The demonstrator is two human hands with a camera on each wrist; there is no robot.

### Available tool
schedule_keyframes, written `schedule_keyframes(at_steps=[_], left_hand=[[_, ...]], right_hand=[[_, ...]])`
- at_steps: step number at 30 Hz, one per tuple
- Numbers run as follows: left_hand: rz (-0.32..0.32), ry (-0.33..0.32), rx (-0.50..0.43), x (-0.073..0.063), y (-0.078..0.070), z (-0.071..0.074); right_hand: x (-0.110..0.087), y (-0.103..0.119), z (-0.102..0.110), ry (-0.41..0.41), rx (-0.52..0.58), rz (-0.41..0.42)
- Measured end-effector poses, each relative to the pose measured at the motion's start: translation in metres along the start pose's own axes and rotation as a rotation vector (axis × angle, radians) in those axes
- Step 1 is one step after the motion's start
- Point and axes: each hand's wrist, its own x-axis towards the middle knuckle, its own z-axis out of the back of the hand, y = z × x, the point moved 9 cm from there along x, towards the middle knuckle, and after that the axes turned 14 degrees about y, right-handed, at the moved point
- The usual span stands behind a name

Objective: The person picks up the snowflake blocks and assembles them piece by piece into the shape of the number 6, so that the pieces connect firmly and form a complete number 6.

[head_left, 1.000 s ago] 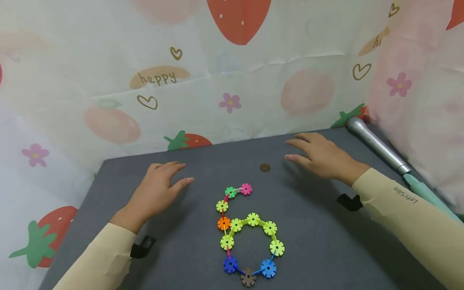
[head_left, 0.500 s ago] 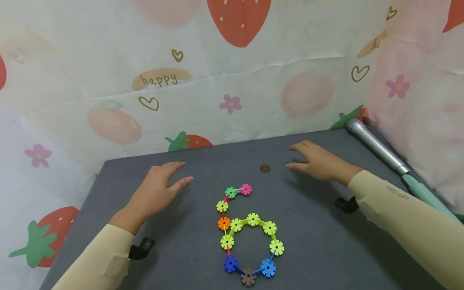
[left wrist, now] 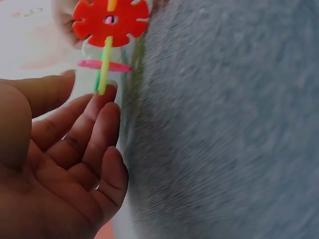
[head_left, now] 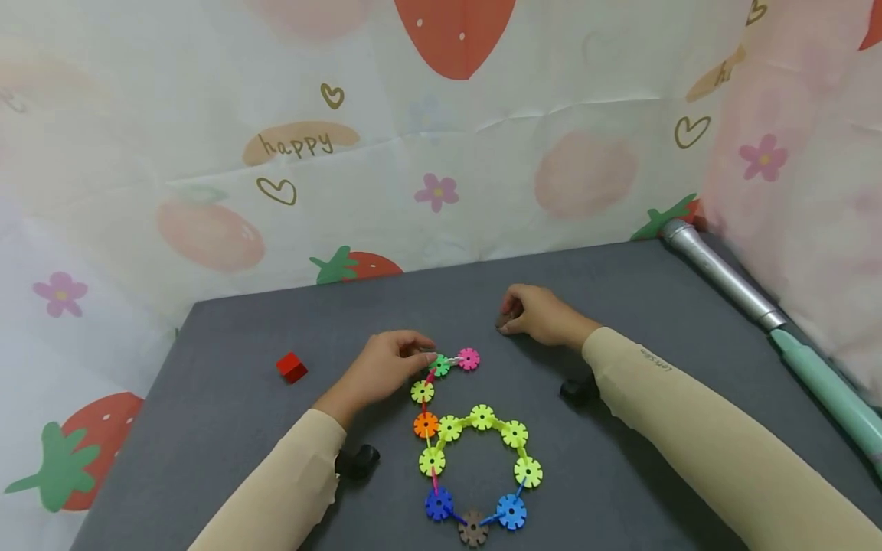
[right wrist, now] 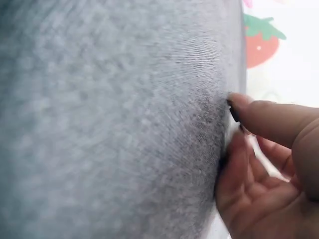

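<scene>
A chain of notched interlocking plastic discs, shaped like a 6, lies on the grey table. My left hand reaches over its upper end, fingertips right at the green disc; the pink disc ends the chain beside it. In the left wrist view, an orange disc shows above the left hand, whose thumb stands apart from its loosely bent fingers. Farther right, my right hand pinches a loose brown disc between thumb and fingers. The disc's dark edge peeks out beneath the thumb in the right wrist view.
A red cube sits left of the left hand. Along the table's right side lies a silver microphone with a green handle. Printed cloth hangs behind the table and at both sides.
The left hand has moved right to the chain's green disc, uncovering the red cube. The right hand has moved left and taken hold of the loose brown disc. The chain stays in place.
</scene>
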Motion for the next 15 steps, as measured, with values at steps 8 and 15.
schedule_keyframes(at_steps=[8, 15], left_hand=[[0.041, -0.014, -0.044, 0.005, 0.006, -0.005], [0.092, -0.045, -0.047, 0.007, 0.005, -0.006]], right_hand=[[-0.017, 0.018, -0.014, 0.088, 0.0, 0.135], [-0.025, 0.038, -0.027, 0.113, -0.032, 0.192]])
